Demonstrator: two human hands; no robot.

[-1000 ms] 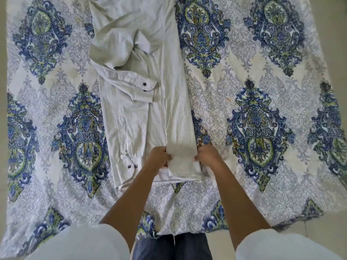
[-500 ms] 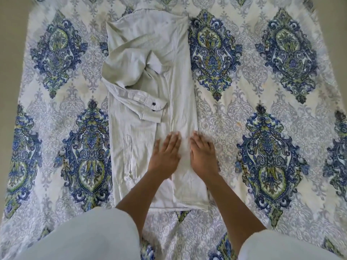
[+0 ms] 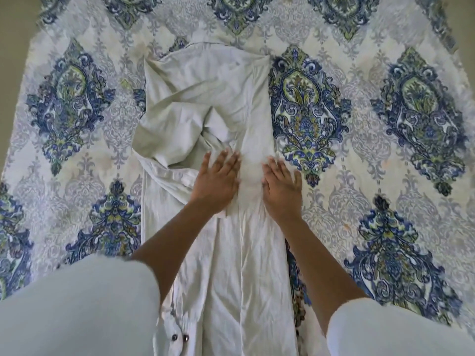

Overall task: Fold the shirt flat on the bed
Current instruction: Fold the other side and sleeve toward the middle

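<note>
**Palms Swept Further Up the Fold**

Since 0.5 s ago, both hands are moved up the shirt (image 3: pixel 223 278), which is laid lengthwise on the patterned bed (image 3: pixel 385 201). The left hand (image 3: pixel 218 178) and right hand (image 3: pixel 281 186) are pressed flat beside the folded strip, fingers (image 3: pixel 228 158) spread wide, nothing held. The fold is judged smoothed, but the bunched sleeve (image 3: pixel 167 129) is not yet flattened. The hem is cut off below, the cuff is partly covered, and the fingertips are blurred.

Left hand (image 3: pixel 218 182) flat, fingers spread, right hand (image 3: pixel 281 187) flat beside it, both arms extended forward
</note>
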